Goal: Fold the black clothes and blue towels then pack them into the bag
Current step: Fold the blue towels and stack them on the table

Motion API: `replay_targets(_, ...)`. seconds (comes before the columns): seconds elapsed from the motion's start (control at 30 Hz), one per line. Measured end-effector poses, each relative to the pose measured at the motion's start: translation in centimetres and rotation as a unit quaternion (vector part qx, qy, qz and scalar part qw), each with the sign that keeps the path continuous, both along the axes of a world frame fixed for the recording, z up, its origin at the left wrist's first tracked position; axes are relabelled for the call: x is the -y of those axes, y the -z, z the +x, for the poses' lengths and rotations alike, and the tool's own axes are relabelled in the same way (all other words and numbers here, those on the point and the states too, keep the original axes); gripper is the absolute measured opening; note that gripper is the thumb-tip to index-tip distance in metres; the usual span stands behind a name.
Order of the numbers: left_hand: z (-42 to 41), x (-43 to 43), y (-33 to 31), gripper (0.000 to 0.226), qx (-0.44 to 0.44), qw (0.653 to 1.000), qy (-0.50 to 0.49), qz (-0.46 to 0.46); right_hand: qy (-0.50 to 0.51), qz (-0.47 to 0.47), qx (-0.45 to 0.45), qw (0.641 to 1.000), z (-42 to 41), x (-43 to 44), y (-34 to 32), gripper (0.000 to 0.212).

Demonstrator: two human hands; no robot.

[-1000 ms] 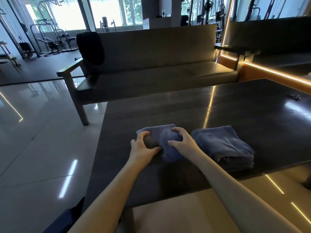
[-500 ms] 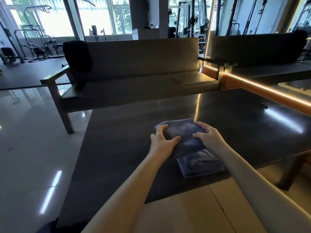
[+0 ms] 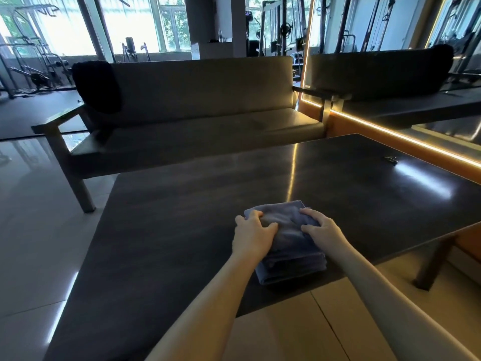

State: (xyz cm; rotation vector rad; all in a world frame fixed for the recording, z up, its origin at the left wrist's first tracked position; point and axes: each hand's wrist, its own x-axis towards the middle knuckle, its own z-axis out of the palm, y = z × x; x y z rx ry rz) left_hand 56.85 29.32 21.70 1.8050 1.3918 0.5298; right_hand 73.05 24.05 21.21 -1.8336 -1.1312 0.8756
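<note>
The stack of folded blue towels [image 3: 292, 267] lies at the near edge of the dark table [image 3: 182, 230], its long axis running away from the person toward the bench [image 3: 203, 105], with the near end almost at the table's lip. Both hands sit on the far half of the pile. The left hand [image 3: 253, 235] curls its fingers over the far left corner of the top towel [image 3: 283, 222], with its thumb lying across the cloth. The right hand [image 3: 322, 230] drapes its fingers down the right side, thumb likewise on top. Each hand grasps that upper towel by a long edge, one to a side, so the pile sits squarely between the two grips.

By the look of it the towels are folded and gathered, and the top one is being squared on the rest. A lift of the whole pile would probably call for the fingers to reach lower, under the bottom layer, since only the top layer is held.

A black garment [image 3: 97, 87] hangs over the left end of the bench back, well apart from the table and on the left hand's side (it looks unfolded). No bag is in view.
</note>
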Motion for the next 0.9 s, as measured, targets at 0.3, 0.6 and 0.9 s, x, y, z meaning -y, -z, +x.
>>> replay_targets(0.3, 0.4, -0.3, 1.1, 0.057, -0.104, 0.994, 0.022, -0.005, 0.006, -0.071, 0.023, 0.997, 0.1, -0.3, -0.1, 0.062)
replay_targets(0.6, -0.1, -0.8, 1.8, 0.059, -0.066, 0.996, 0.030, -0.056, 0.005, -0.202, -0.042, 0.979, -0.2, -1.2, -1.8, 0.050)
replay_targets(0.9, -0.7, -0.3, 1.5, 0.053, -0.155, 0.987, 0.037, 0.026, 0.044, -0.256, -0.094, 0.961, -0.9, -2.1, -3.1, 0.077)
